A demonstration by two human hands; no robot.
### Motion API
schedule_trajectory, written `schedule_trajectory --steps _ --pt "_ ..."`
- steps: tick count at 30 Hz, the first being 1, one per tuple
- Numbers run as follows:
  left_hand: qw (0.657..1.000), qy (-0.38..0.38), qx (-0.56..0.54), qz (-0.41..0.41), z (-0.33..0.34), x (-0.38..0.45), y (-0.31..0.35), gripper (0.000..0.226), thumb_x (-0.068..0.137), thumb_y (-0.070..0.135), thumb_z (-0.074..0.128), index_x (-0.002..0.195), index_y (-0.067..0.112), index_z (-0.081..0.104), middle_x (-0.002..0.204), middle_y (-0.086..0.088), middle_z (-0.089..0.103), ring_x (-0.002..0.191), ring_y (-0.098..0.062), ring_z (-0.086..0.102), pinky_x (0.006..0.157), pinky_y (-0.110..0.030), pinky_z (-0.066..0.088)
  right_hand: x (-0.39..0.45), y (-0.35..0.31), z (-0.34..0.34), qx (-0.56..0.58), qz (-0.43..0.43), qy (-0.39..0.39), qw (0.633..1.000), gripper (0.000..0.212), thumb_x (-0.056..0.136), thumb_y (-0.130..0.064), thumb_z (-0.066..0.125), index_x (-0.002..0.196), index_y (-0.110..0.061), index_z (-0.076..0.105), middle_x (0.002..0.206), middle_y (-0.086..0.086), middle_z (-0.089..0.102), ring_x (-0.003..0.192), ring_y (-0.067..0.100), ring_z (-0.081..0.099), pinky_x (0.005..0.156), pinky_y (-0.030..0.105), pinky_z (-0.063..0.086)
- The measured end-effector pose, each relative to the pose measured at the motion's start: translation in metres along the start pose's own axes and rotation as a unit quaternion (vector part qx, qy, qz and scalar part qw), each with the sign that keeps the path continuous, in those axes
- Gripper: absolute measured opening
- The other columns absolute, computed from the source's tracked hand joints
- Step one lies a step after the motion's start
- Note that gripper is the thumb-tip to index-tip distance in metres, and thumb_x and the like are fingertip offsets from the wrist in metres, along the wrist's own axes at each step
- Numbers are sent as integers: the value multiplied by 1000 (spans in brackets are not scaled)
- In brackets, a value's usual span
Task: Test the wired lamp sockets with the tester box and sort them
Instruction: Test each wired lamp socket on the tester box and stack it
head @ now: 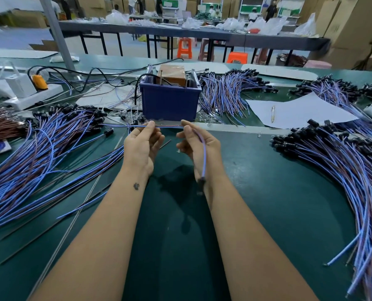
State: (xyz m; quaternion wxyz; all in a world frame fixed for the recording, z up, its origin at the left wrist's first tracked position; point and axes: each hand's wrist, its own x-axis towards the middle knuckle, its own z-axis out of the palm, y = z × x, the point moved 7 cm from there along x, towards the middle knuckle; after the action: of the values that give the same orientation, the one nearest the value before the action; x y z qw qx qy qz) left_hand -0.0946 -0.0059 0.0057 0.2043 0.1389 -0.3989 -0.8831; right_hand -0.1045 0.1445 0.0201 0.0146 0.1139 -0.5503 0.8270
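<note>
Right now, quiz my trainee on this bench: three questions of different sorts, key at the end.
1. True or false: the pen lies on the sheet of paper.
2. What colour is the bin that stands beyond the hands?
3. The wired socket hangs below which hand: A the left hand, B the right hand, C neither?

Key: 1 true. 2 blue. 3 B: the wire runs through the right hand's grip, its other end is pinched by the left hand, and the black socket dangles by the right wrist.
</note>
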Motion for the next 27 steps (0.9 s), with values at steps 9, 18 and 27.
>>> schedule_trajectory --steps 9,18,27 --pt "944 0 291 155 3 -9 8 14 86 8 72 75 15 65 59 6 62 50 -4 58 60 -20 53 5 -7 -42 101 27 156 982 23 100 -29 51 90 -22 70 70 -6 60 55 5 51 53 17 44" --pt "597 -270 597 463 87 -92 -19 8 86 9 66 81 3 64 81 -10 64 70 -32 62 56 -43 52 6 -27 -82 -151 -55 253 954 37 105 -23 40 71 -17 54 56 -1 51 48 3 45 54 19 36" --pt "522 -419 563 484 127 -149 -62 4 86 16 70 84 13 69 75 0 63 69 -25 62 49 -35 49 9 -84 -141 -495 -39 174 851 32 103 -29 38 90 -9 60 81 7 60 80 29 53 64 35 34"
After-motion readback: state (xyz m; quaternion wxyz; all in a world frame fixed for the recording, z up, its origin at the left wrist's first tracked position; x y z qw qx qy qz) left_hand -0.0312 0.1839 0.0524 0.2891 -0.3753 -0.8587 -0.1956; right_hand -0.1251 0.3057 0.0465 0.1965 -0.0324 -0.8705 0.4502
